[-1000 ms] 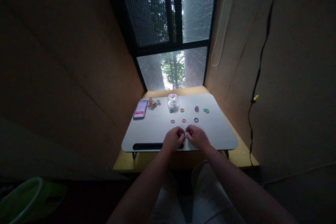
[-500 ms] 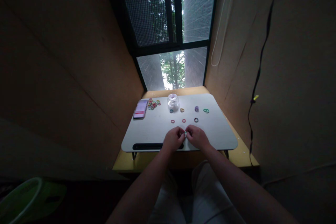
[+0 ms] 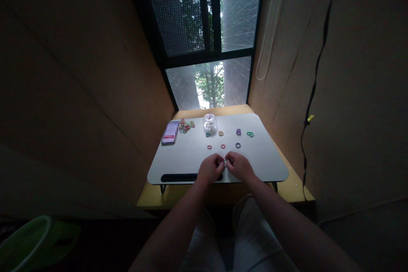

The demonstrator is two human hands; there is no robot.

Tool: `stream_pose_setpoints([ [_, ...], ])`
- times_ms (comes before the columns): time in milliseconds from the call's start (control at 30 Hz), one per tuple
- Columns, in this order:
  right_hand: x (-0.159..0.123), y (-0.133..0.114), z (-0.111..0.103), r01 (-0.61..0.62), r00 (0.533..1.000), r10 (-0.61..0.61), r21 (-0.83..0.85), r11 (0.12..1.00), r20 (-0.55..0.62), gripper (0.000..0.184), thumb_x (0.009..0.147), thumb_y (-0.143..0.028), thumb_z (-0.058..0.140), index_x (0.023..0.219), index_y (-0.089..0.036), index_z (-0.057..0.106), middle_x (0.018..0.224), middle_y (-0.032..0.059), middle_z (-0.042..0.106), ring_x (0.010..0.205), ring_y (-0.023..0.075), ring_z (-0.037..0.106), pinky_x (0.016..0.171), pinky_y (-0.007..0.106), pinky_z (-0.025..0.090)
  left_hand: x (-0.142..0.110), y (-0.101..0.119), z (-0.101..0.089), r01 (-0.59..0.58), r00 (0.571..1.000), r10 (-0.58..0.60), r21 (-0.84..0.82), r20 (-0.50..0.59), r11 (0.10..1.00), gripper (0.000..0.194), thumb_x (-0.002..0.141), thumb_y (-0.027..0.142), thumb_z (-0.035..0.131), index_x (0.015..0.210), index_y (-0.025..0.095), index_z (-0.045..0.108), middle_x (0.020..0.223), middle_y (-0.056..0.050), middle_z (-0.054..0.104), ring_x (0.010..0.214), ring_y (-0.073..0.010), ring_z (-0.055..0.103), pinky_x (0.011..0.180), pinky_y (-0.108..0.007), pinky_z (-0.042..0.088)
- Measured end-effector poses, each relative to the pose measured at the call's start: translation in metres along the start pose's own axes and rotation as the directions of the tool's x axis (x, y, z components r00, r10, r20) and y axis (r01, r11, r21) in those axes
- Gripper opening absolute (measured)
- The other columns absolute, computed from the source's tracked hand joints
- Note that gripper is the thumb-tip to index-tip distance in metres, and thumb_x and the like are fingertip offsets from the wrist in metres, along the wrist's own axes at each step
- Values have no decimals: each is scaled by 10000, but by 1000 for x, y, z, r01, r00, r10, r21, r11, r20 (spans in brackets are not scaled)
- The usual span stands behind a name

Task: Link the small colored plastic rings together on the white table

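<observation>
Above the front of the white table, my left hand and my right hand meet fingertip to fingertip. Both are closed in a pinch on one small green-and-white thing; it looks like a little ring, but fingers cover most of it. Just beyond my hands lie two pinkish-red rings and a dark ring. Behind these sit small groups of rings: blue, yellow, purple and green.
A clear round jar stands at the back of the table. To its left are a heap of mixed coloured rings and a phone with a blurred screen. A black slot runs along the front edge. Walls and a window enclose the table.
</observation>
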State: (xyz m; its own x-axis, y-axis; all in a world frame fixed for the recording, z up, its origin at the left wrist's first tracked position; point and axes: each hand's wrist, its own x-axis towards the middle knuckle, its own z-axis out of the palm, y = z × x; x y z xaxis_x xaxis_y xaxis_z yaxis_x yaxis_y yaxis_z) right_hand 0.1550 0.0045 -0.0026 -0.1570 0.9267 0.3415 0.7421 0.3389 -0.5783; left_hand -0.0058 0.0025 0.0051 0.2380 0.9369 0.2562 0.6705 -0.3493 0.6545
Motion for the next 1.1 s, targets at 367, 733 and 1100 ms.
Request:
stream_pose_setpoints([
  [367, 0, -1, -1, 4, 1000, -4, 10, 1000, -1, 78, 771, -192, 515, 779, -204, 592, 735, 10, 618, 671, 139, 530, 633, 236, 343, 0, 2, -1, 12, 1000, -12, -3, 5, 1000, 109, 790, 282, 553, 832, 197, 607, 715, 14, 605, 631, -109, 518, 601, -236, 367],
  [733, 0, 0, -1, 6, 1000, -6, 11, 1000, -8, 70, 765, -193, 523, 777, -203, 591, 723, 3, 611, 661, 133, 528, 627, 234, 342, 0, 4, -2, 12, 1000, -12, -6, 1, 1000, 102, 787, 277, 556, 813, 190, 603, 706, 14, 597, 632, -106, 509, 598, -230, 365],
  [1100, 0, -2, -1, 9, 1000, -9, 7, 1000, -16, 61, 773, -209, 527, 773, -203, 588, 716, -2, 604, 654, 131, 528, 616, 235, 333, 0, 3, -2, 5, 1000, -5, -26, -12, 1000, 86, 787, 259, 561, 824, 190, 595, 698, 26, 596, 615, -93, 518, 600, -223, 364],
])
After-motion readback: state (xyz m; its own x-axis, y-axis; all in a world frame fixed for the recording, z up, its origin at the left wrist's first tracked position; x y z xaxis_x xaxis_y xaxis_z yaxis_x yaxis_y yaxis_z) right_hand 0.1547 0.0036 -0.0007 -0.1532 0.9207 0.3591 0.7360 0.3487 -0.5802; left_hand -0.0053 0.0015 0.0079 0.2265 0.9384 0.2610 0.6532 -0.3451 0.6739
